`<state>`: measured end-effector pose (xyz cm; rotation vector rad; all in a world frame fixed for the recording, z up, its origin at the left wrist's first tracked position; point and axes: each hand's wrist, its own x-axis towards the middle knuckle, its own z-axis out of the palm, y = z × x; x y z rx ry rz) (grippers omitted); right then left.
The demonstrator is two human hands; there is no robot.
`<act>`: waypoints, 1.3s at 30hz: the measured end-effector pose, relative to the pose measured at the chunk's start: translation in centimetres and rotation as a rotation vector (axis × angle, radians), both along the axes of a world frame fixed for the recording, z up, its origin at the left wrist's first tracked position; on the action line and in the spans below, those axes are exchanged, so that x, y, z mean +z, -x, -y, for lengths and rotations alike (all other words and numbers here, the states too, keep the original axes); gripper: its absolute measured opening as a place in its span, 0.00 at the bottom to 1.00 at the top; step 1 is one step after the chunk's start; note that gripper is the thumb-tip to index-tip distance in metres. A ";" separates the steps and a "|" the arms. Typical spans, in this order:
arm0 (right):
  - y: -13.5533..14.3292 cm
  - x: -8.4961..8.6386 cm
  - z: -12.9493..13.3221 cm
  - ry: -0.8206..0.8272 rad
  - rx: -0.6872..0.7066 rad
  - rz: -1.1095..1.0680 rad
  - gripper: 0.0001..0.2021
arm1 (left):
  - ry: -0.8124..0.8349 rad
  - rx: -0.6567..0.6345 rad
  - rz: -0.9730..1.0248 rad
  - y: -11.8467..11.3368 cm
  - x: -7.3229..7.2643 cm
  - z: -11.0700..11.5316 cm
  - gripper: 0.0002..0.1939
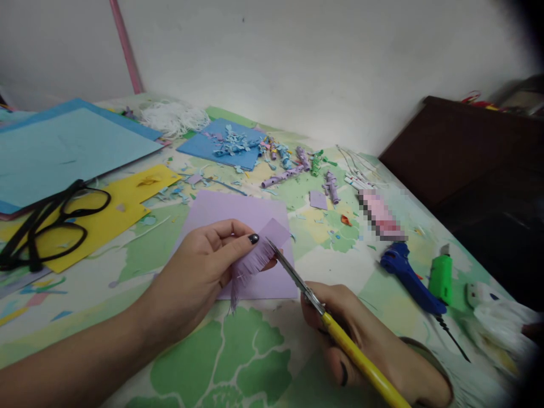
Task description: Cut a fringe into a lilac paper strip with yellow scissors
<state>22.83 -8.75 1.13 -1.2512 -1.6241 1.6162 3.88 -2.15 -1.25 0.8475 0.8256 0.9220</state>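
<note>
A small lilac paper strip (274, 233), its lower edge cut into a fine fringe, is pinched between the thumb and fingers of my left hand (206, 260). My right hand (344, 317) grips a pair of scissors (293, 272) with yellow handles. The blade tips meet the strip's edge, beside the last of the fringe cuts. Behind both hands, a larger lilac paper sheet (238, 207) lies flat on the table. Part of the scissor handles runs out of the bottom of the view.
Black glasses (79, 212) rest on yellow paper (127, 195) at left, near light blue sheets (85, 147). Rolled paper pieces (284, 175) and a blue pad (199, 148) sit behind. Rightward are a blue glue gun (412, 283) and green cutter (441, 277).
</note>
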 end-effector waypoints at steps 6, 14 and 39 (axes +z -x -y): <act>-0.1 -0.2 0.0 -0.064 -0.017 0.089 0.26 | 0.020 0.016 0.008 0.2 -0.3 0.2 0.05; 0.0 0.2 0.0 -0.034 0.017 0.003 0.25 | 0.015 0.020 -0.019 0.0 0.0 0.0 0.06; -0.3 -0.4 0.2 0.006 -0.041 0.067 0.24 | -0.025 0.128 -0.095 0.4 -0.5 -0.7 0.04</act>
